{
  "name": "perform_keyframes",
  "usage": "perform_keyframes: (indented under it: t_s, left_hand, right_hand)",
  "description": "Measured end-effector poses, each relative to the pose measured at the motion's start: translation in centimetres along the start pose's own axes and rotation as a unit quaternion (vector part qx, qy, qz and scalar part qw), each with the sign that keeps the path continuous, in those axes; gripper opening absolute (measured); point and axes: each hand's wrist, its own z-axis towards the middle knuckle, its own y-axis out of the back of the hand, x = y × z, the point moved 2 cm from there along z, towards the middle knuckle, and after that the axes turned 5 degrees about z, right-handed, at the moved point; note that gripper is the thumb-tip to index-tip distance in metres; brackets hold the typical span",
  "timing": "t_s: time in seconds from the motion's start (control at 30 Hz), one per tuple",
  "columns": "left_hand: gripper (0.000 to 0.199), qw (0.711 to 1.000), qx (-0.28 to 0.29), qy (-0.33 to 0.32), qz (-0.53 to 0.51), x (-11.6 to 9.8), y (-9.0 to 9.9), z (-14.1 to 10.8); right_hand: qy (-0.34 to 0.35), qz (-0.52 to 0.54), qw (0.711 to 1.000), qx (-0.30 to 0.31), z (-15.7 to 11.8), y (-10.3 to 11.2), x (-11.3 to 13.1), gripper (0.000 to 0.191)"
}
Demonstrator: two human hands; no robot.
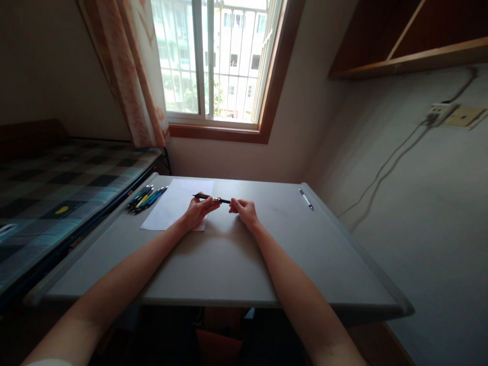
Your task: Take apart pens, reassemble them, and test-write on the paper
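Note:
A black pen (pixel 206 196) lies level between my two hands, just above the table. My left hand (pixel 197 211) is closed on its barrel, the thumb and fingers around the silvery middle part. At the pen's right end, my right hand (pixel 244 209) pinches the dark tip with thumb and forefinger. Beneath my left hand a white sheet of paper (pixel 163 216) rests on the grey table (pixel 213 269). The exact parts under my fingertips are hidden.
A pile of several pens (pixel 147 197) lies at the table's left edge, partly beside the paper. One white and black pen (pixel 306 200) lies alone near the right edge. A bed (pixel 68 188) stands to the left; a window (pixel 213 61) is ahead. A cable (pixel 385 165) hangs along the right wall.

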Motion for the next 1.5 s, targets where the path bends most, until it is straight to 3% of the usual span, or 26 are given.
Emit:
perform_keyframes:
  t_s: [0.2, 0.4, 0.63, 0.97, 1.3, 1.5]
  left_hand:
    - [0.024, 1.000, -0.011, 0.003, 0.005, 0.0, 0.0, 0.0]
    - [0.020, 0.998, -0.061, -0.007, 0.000, 0.0, 0.6, 0.4]
    - [0.021, 0.998, -0.064, -0.003, 0.001, 0.0, 0.5, 0.4]
    - [0.021, 0.999, -0.051, 0.004, 0.015, -0.1, 0.2, 0.3]
    - [0.023, 0.998, -0.062, -0.009, 0.017, 0.1, 0.6, 0.5]
    - [0.023, 0.998, -0.061, -0.005, 0.023, 0.0, 0.2, 0.4]
  right_hand:
    - [-0.028, -0.001, 1.000, -0.007, 0.1, 0.0, 0.2, 0.060]
    - [0.035, -0.012, 0.999, -0.018, 0.2, 0.3, 0.8, 0.044]
    - [0.072, -0.050, 0.996, 0.000, 0.2, 0.1, 0.7, 0.027]
    - [0.068, -0.077, 0.994, 0.023, -0.1, 0.0, 0.6, 0.048]
    - [0.084, -0.134, 0.987, 0.019, -0.3, -0.2, 0.9, 0.027]
    - [0.088, -0.144, 0.984, 0.047, -0.2, -0.1, 0.3, 0.046]
